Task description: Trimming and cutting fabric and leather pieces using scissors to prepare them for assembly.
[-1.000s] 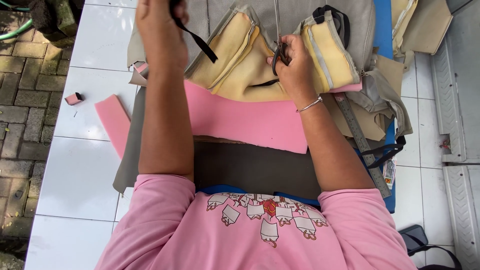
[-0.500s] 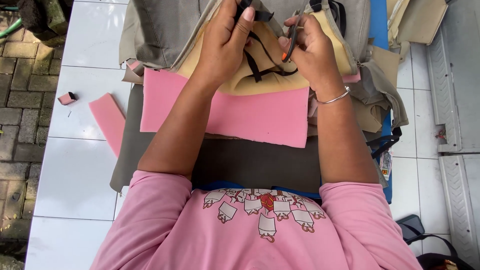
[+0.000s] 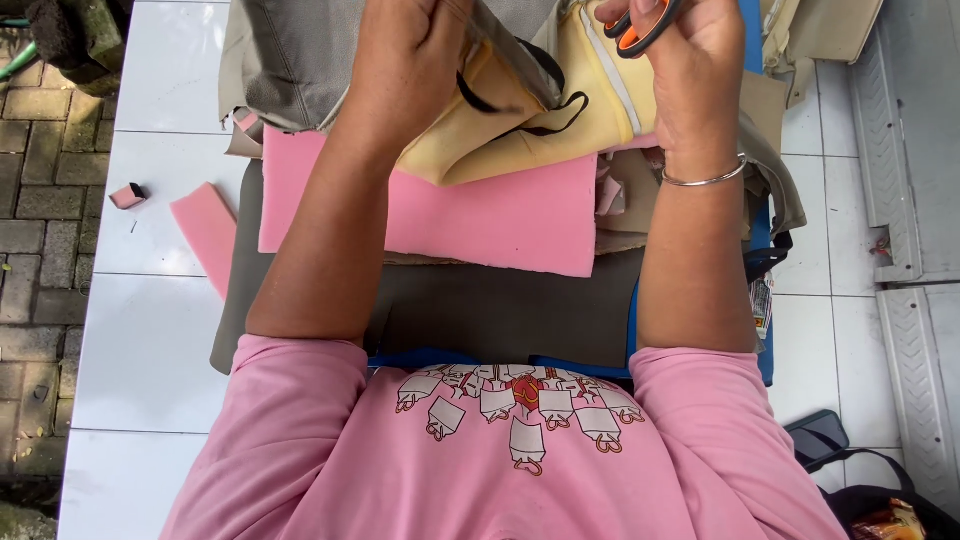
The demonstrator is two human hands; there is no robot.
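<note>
- A yellow padded fabric piece (image 3: 560, 120) with a black strap (image 3: 520, 105) is held up over the pink foam sheet (image 3: 480, 215), near the top of the view.
- The left hand (image 3: 415, 60) is closed on the grey fabric (image 3: 300, 55) edge right where it meets the yellow piece.
- Orange-handled scissors (image 3: 640, 25) are gripped in the right hand (image 3: 690, 70); blades are hidden, probably behind the fabric.
- A pink foam strip (image 3: 208, 235) and small foam scrap (image 3: 127, 195) are left lying on the white tiled worktop (image 3: 150, 330).
</note>
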